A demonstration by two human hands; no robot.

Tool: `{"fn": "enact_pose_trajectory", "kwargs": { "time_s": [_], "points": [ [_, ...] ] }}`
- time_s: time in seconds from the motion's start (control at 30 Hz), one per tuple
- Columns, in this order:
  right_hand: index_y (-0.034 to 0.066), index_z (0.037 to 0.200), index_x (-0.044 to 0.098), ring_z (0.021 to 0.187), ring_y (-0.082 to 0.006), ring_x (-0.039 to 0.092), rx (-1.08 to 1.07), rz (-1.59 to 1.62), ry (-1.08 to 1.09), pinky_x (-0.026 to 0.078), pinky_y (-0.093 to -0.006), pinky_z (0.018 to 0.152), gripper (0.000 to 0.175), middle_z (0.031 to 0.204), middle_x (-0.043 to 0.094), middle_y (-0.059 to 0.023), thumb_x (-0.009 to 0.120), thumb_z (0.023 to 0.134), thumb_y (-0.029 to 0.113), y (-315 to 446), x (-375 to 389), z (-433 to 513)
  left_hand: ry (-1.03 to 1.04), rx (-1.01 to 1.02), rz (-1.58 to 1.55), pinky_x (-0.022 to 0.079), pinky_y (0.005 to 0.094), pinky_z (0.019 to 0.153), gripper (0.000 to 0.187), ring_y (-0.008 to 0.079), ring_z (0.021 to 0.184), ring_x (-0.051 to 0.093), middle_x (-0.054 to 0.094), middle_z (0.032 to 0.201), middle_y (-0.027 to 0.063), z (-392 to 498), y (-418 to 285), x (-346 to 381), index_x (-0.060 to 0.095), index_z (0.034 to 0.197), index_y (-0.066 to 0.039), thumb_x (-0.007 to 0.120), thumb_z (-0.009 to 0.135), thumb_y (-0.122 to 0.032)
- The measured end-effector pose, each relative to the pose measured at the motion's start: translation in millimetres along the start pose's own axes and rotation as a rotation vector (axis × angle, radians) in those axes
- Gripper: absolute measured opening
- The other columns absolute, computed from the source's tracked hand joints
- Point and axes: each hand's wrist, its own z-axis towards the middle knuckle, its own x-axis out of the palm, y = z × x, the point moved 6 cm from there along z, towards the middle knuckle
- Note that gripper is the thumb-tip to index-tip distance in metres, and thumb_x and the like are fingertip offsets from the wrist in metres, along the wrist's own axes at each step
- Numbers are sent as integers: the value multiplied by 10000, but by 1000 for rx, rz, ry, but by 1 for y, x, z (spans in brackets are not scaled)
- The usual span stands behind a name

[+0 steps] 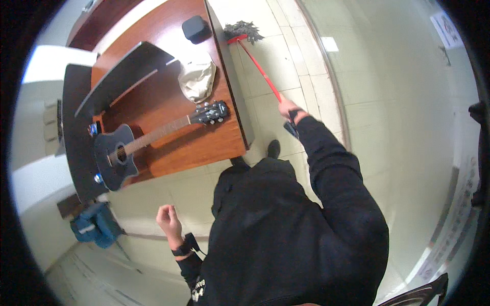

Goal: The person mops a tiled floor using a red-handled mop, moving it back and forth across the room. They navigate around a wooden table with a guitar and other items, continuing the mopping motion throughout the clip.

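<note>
My right hand (288, 107) grips the red handle (263, 72) of a mop, with a dark band around the wrist. The handle slants away to a red mop head clamp (237, 39). Grey mop strands (247, 30) lie spread on the pale floor tiles, close beside the desk's side panel. My left hand (169, 223) hangs in the air over the floor, its fingers curled in and holding nothing that I can see. A strap with a small dark device (187, 243) sits on that wrist.
A wooden desk (183, 147) bears a black acoustic guitar (115, 157), a cream cloth bag (198, 78), a dark case (195, 28) and a black panel (130, 72). A glossy wall (398, 126) runs along the right. A blue chair (97, 225) stands at lower left.
</note>
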Motion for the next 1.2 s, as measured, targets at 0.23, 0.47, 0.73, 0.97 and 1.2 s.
{"fn": "enact_pose_trajectory", "kwargs": {
  "time_s": [0.23, 0.47, 0.73, 0.97, 1.2],
  "points": [
    [142, 1511, 311, 1139, -402, 612, 107, 72, 17, 497, -480, 914, 542, 1232, 628, -249, 371, 976, 207, 62, 26, -29, -3, 158, -65, 322, 220, 569, 182, 56, 647, 433, 487, 688, -29, 68, 8, -55, 556, 797, -35, 604, 959, -102],
    [301, 1536, 275, 843, -444, 637, 79, 97, -192, 477, -516, 738, 587, 922, 648, -280, 407, 972, 201, -55, 155, -211, 99, 413, -319, 316, 225, 575, 205, 71, 623, 419, 494, 678, -13, 191, 21, -37, 524, 749, -38, 582, 937, -92],
    [305, 1490, 386, 968, -407, 650, 356, 221, -197, 488, -477, 822, 504, 1054, 661, -261, 450, 994, 237, -174, 322, -516, 382, 546, -378, 369, 243, 610, 193, 74, 686, 452, 505, 713, -16, 190, -8, 52, 535, 758, -27, 579, 944, -54],
    [214, 1400, 446, 983, -427, 636, 449, 317, -197, 495, -521, 813, 423, 1069, 667, -234, 445, 978, 213, -184, 406, -577, 573, 650, -280, 359, 242, 585, 181, 68, 651, 437, 495, 684, -24, 106, -41, 85, 564, 764, -6, 594, 939, -41],
    [144, 1361, 485, 742, -329, 630, 146, 565, -353, 474, -470, 638, 403, 850, 655, -178, 472, 974, 253, -151, 399, -433, 701, 730, -113, 388, 233, 580, 126, 74, 652, 465, 517, 688, 16, 2, -41, 64, 575, 787, 24, 590, 906, -17]
  ]
}}
